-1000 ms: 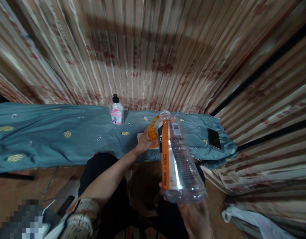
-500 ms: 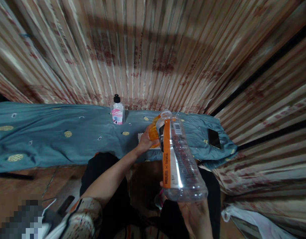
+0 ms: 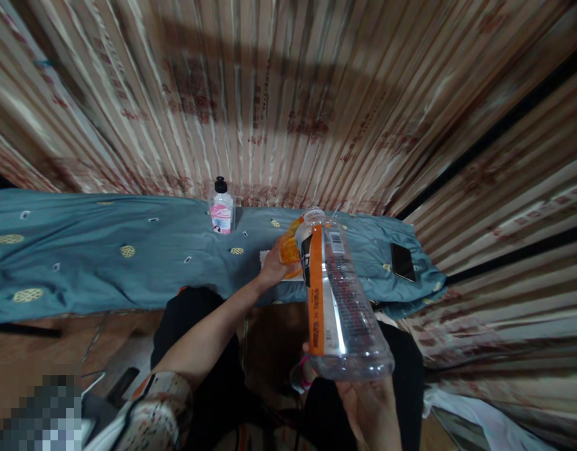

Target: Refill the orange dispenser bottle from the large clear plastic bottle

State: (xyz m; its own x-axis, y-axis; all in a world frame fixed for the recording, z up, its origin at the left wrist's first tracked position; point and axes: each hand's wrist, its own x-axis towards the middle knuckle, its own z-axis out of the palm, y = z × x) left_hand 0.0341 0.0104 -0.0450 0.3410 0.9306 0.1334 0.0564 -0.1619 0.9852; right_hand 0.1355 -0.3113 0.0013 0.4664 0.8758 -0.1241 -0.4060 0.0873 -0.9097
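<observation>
My right hand (image 3: pixel 363 401) is closed around the base of a large clear plastic bottle (image 3: pixel 349 313) with an orange and silver label. The bottle tilts away from me, its uncapped-looking neck pointing toward the curtain. No liquid shows in its visible part. My left hand (image 3: pixel 273 266) wraps around an orange-coloured container (image 3: pixel 289 252), which stands on a white sheet (image 3: pixel 295 277) and is partly covered by the bottle. The meeting of bottle mouth and container is hard to make out.
A small clear bottle (image 3: pixel 221 210) with a black cap and pink label stands on the teal cloth (image 3: pixel 166 250). To the right lies a dark phone (image 3: pixel 403 262). A striped curtain (image 3: pixel 269 94) hangs behind, and a white plastic bag (image 3: pixel 476 419) is at lower right.
The large bottle has shifted very slightly to the right in view. Both hands keep their holds, and nothing else visibly differs.
</observation>
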